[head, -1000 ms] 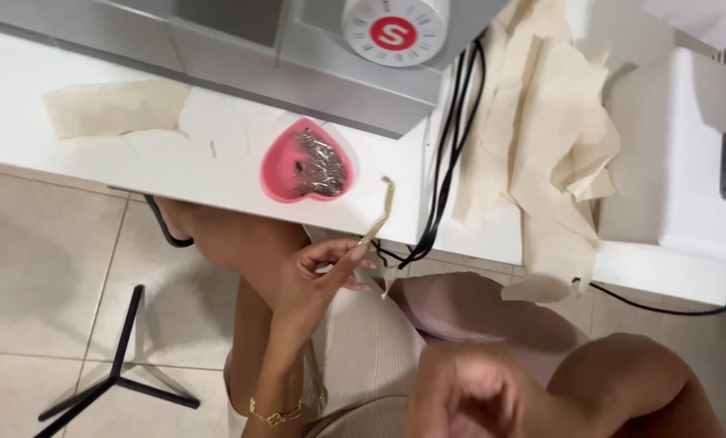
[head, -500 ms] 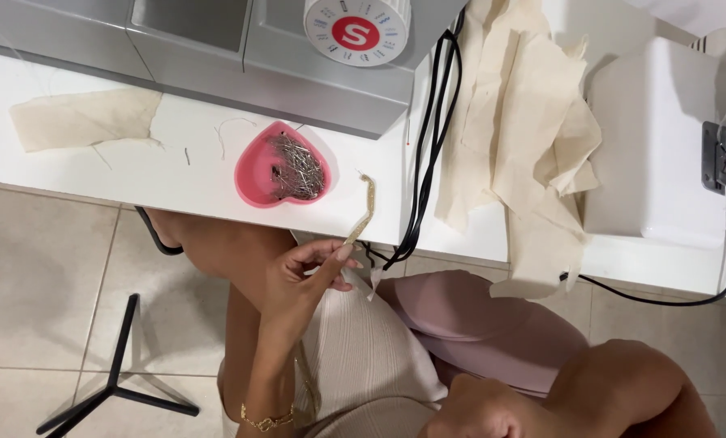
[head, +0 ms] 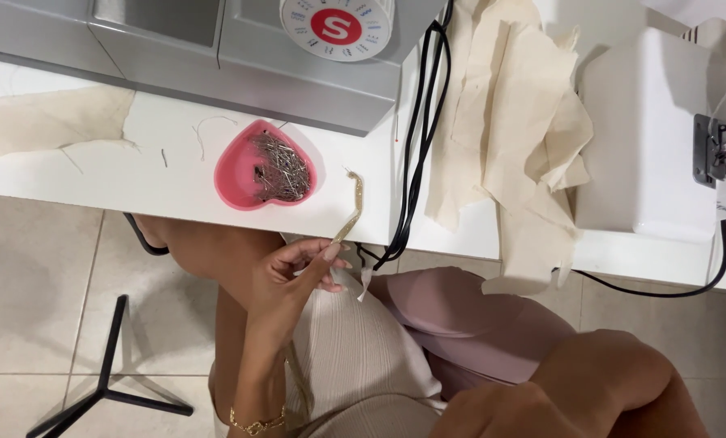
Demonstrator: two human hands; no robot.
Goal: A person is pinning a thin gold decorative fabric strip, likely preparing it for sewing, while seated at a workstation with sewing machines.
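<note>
White table (head: pixel 176 182) is bearing a pin dish (head: pixel 266 166) while the left hand (head: pixel 286 280) is pinching a fabric strip (head: pixel 352 211), lifting it clear; right hand's (head: pixel 501 410) fingers are hidden.

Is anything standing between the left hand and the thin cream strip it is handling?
No. The left hand already pinches the cream strip between its fingertips; the strip rises over the white table's edge, beside the pink heart-shaped dish.

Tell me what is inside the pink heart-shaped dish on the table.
The pink heart-shaped dish holds a loose pile of metal pins, heaped toward its right side. The dish floor beneath the pile is covered, so anything lying under the pins cannot be seen.
</note>
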